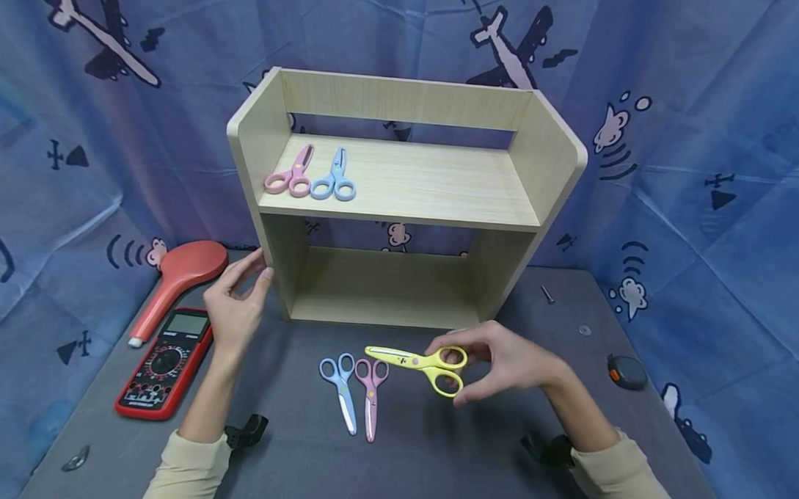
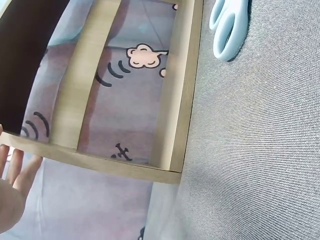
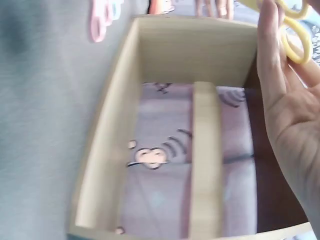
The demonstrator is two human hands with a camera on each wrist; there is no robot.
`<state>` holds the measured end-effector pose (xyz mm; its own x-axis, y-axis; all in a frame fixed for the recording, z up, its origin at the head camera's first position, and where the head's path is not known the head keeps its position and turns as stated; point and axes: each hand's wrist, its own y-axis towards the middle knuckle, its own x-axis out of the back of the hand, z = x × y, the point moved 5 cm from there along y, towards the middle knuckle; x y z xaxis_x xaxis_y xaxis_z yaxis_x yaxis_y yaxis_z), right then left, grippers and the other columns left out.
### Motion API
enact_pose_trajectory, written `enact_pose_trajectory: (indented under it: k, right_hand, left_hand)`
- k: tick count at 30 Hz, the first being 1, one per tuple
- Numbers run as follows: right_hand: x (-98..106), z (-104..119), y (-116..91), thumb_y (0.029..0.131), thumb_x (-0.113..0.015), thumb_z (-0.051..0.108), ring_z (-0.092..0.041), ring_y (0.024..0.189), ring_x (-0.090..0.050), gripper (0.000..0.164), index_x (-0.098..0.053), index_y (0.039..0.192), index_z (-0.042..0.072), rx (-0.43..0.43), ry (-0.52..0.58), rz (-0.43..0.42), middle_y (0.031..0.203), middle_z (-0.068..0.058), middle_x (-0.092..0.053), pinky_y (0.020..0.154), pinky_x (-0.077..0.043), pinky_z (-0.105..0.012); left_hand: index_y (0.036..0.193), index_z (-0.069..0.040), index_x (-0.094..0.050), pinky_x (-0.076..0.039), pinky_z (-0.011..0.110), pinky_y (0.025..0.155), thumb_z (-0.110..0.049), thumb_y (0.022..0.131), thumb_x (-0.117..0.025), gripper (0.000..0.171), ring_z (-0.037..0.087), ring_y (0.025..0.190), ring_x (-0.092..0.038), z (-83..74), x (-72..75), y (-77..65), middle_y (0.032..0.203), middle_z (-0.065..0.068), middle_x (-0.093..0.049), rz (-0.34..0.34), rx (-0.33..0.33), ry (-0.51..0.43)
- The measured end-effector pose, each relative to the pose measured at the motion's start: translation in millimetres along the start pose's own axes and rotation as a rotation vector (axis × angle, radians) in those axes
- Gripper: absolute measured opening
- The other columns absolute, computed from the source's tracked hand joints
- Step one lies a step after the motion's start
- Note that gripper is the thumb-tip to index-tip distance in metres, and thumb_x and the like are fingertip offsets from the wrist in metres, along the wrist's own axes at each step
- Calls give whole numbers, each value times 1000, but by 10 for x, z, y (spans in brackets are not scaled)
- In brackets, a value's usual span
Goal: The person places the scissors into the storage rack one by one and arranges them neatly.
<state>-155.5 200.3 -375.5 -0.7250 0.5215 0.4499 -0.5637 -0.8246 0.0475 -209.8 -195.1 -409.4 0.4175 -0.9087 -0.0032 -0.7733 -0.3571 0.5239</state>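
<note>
My right hand holds a pair of yellow scissors by the handles, blades pointing left, in front of the shelf. In the right wrist view the yellow handle loops show beside the fingers. My left hand touches the left side panel of the pale wooden shelf, its fingers at the panel's outer side in the left wrist view. Blue scissors and pink scissors lie side by side on the table. On the upper board stand pink scissors and blue scissors.
Left of the shelf lie a red paddle-shaped tool and a red multimeter. A small metal piece is near the front left. At right are a screw, a washer and a black tape measure-like object. Blue printed cloth hangs around.
</note>
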Motion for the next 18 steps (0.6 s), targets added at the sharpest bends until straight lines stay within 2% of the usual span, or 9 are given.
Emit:
enact_pose_trajectory:
  k: [8,13,18]
  right_hand:
    - [203,481,95,74,-98,2,-13,93,-69,66,-73,135,6,150,-208,-292,114,-7,-76,80,-69,-28]
    - [350,730,178,71,-97,-7,-13,97,-70,71,-71,137,1,250,-264,-390,119,-13,-75,84,-68,-25]
    - [470,937,275,71,-96,-10,-12,99,-70,72,-70,137,-1,285,-285,-460,116,-13,-74,87,-68,-23]
  left_hand:
    - [135,-5,-77,-59,11,93,-3,99,-77,35,-3,113,-73,-3,-3,2,126,21,-75,0,-7,-2]
    - [135,-5,-76,-59,10,93,-3,100,-76,35,-3,113,-73,-5,1,-3,126,21,-75,-2,-7,9]
    - [135,-4,-76,-59,11,93,-2,100,-76,35,-3,113,-73,-3,0,-6,126,20,-75,0,-1,6]
